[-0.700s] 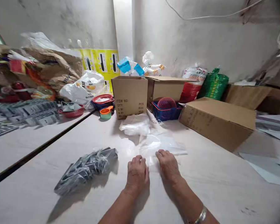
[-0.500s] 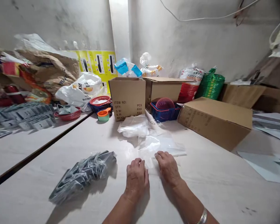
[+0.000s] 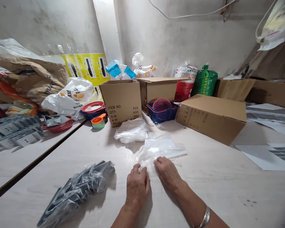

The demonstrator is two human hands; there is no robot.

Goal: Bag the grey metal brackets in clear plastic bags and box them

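A clear plastic bag lies flat on the pale table, its near edge at my fingertips. My right hand has its fingers curled and closed on that edge. Just left of it, my left hand is also closed at the bag's near corner, fingers bent and thumb beneath; the exact pinch is partly hidden. Behind lies a heap of thin clear bags. To the left of my left hand rests a filled clear bag of dark grey flat parts, touched by neither hand.
An upright carton and a blue basket stand at the back. A closed carton sits at right, near white sheets. Grey parts and a red basket are left, past a dark table gap.
The view has turned slightly right, so the background sits further left. My left fingers have parted a little at the bag's corner; the right hand stays at its edge.
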